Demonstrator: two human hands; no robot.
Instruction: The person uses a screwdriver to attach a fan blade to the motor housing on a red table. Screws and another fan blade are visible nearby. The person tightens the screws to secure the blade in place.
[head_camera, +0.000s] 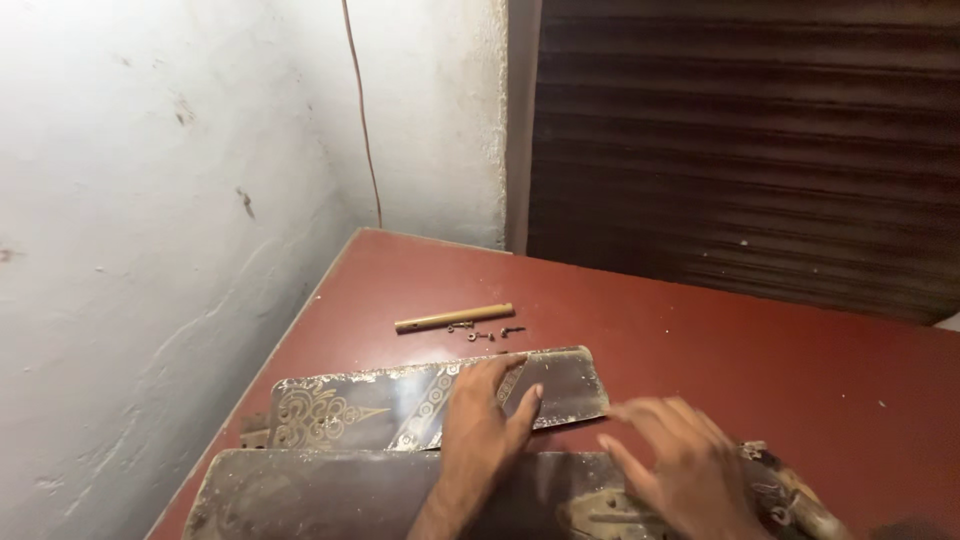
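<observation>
My left hand (482, 425) lies flat, fingers spread, on a dark brown wooden panel (340, 408) with gold ornamental patterns. My right hand (672, 462), blurred by motion, hovers open over a second, larger dark panel (320, 495) nearer to me and holds nothing. At the right end of that nearer panel sits a worn metal fitting (790, 490). Both panels rest on a red-brown table (700, 340).
A short brass-coloured rod (453, 318) lies farther back on the table, with a few small screws (485, 332) beside it. A white wall runs along the table's left edge, with a thin cable (362, 120) hanging down it. A dark rolled shutter (750, 140) stands behind.
</observation>
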